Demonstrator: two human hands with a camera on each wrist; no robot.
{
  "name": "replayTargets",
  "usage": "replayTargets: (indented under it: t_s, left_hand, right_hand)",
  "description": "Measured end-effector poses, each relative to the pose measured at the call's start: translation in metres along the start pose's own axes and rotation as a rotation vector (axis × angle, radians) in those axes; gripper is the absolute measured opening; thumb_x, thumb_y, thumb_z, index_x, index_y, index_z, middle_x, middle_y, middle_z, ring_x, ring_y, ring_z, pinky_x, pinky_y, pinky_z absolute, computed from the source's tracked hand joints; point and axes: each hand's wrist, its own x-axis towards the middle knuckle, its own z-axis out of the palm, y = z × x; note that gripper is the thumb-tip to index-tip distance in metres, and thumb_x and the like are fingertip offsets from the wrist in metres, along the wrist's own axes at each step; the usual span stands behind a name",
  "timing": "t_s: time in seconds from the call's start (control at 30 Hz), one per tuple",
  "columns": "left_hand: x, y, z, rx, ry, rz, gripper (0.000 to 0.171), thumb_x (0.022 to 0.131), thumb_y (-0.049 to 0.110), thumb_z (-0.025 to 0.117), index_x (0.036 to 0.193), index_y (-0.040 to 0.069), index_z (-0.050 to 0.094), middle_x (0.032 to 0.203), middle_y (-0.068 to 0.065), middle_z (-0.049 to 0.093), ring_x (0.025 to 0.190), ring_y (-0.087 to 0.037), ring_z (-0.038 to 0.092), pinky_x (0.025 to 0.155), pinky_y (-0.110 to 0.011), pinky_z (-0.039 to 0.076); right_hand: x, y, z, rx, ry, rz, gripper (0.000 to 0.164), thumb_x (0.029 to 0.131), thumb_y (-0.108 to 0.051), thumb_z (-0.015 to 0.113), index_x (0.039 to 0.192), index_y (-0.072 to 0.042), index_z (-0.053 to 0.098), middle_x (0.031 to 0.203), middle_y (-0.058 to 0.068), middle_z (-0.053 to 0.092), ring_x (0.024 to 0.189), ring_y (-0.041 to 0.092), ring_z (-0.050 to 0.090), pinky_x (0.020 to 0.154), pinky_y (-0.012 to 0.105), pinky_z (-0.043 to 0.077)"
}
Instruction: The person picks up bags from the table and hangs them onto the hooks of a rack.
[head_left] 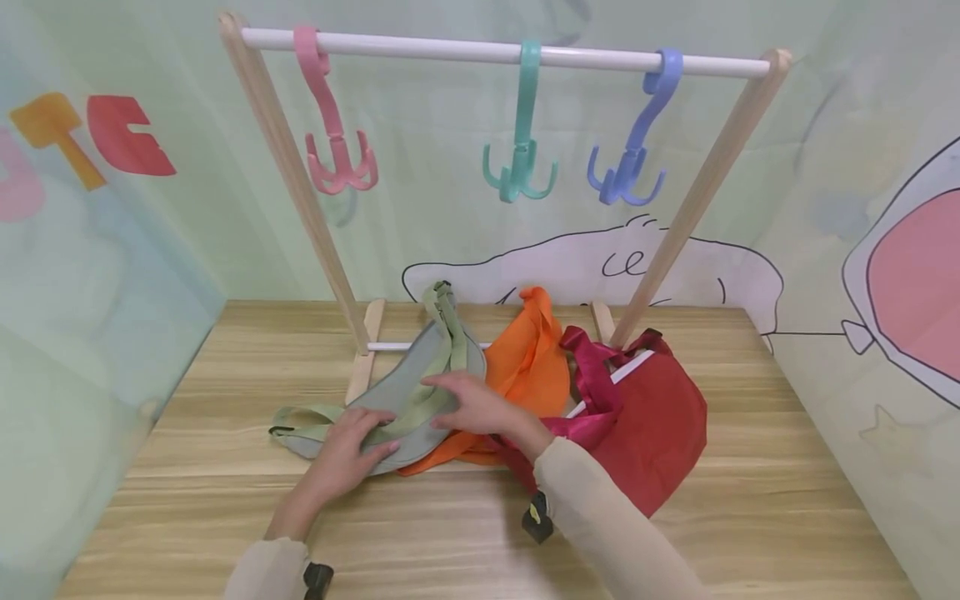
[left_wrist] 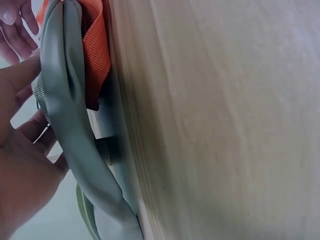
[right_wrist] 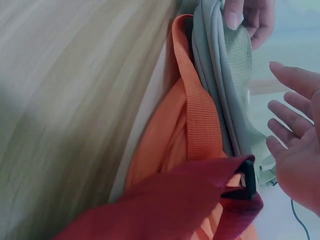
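Note:
A folded grey-green cloth item (head_left: 408, 379) with pale green webbing straps and dark buckles lies on the wooden table. My left hand (head_left: 345, 450) rests at its near left edge, fingers extended and touching the fabric, as the left wrist view also shows. Over its right part hovers my right hand (head_left: 476, 404), fingers loosely spread and apart from the cloth in the right wrist view. An orange cloth item (head_left: 528, 367) with an orange strap lies partly under the grey-green one. To the right, a red cloth item (head_left: 656, 425) with shiny crimson straps extends under my right forearm.
Behind the cloth stands a rack with wooden legs and a white top rod (head_left: 450, 48). Pink (head_left: 341, 158), green (head_left: 520, 171) and blue (head_left: 626, 171) multi-prong hooks hang from it. Printed curtains enclose the table (head_left: 420, 542) at the back and sides.

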Motion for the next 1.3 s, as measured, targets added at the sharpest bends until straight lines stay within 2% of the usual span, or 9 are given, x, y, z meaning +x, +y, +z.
replayTargets:
  t_s: [0.3, 0.5, 0.67, 0.8, 1.1, 1.3]
  left_hand:
    - [-0.003, 0.001, 0.003, -0.009, -0.004, 0.027, 0.029, 0.077, 0.012, 0.072, 0.104, 0.006, 0.063, 0.098, -0.007, 0.06, 0.097, -0.028, 0.05, 0.083, -0.053, 0.036]
    - [-0.004, 0.003, 0.006, 0.025, -0.004, 0.056, 0.028, 0.078, 0.011, 0.071, 0.104, 0.008, 0.063, 0.097, -0.006, 0.058, 0.097, -0.028, 0.05, 0.082, -0.054, 0.034]
    - [-0.004, 0.006, 0.006, 0.035, -0.011, 0.062, 0.027, 0.078, 0.011, 0.07, 0.104, 0.008, 0.064, 0.097, -0.006, 0.058, 0.096, -0.028, 0.05, 0.081, -0.054, 0.034]
    - [-0.004, 0.005, 0.008, 0.044, -0.011, 0.067, 0.027, 0.078, 0.011, 0.071, 0.104, 0.008, 0.063, 0.096, -0.007, 0.058, 0.096, -0.028, 0.049, 0.081, -0.054, 0.034]
    - [-0.005, 0.004, 0.01, 0.046, -0.004, 0.07, 0.03, 0.078, 0.011, 0.071, 0.106, 0.008, 0.061, 0.098, -0.007, 0.058, 0.096, -0.028, 0.049, 0.08, -0.052, 0.034]
    - [-0.006, 0.003, 0.011, 0.042, -0.02, 0.049, 0.03, 0.079, 0.012, 0.07, 0.106, 0.008, 0.058, 0.1, -0.007, 0.058, 0.098, -0.029, 0.048, 0.081, -0.053, 0.034]
  right_hand:
    - [0.003, 0.003, 0.013, 0.023, -0.037, 0.016, 0.057, 0.081, -0.01, 0.069, 0.133, -0.003, 0.046, 0.129, 0.01, 0.049, 0.118, 0.023, 0.044, 0.1, 0.032, 0.032]
    - [0.004, 0.002, 0.019, 0.002, -0.036, 0.012, 0.057, 0.08, -0.01, 0.07, 0.132, -0.004, 0.046, 0.132, 0.009, 0.047, 0.122, 0.022, 0.039, 0.101, 0.03, 0.029]
    - [0.004, 0.0, 0.02, -0.013, -0.051, 0.042, 0.057, 0.08, -0.011, 0.07, 0.132, -0.007, 0.047, 0.136, 0.009, 0.043, 0.129, 0.023, 0.031, 0.105, 0.036, 0.023]
    - [0.003, 0.0, 0.02, -0.018, -0.064, 0.056, 0.055, 0.081, -0.011, 0.069, 0.131, -0.008, 0.049, 0.136, 0.009, 0.043, 0.13, 0.024, 0.03, 0.105, 0.038, 0.023]
    - [-0.001, 0.006, 0.021, -0.051, -0.033, 0.027, 0.047, 0.081, -0.012, 0.069, 0.125, -0.007, 0.055, 0.124, 0.008, 0.05, 0.118, 0.022, 0.039, 0.101, 0.032, 0.029]
    - [-0.005, 0.006, 0.02, -0.098, -0.012, 0.045, 0.044, 0.081, -0.013, 0.068, 0.123, -0.008, 0.057, 0.119, 0.008, 0.051, 0.113, 0.022, 0.041, 0.098, 0.036, 0.029]
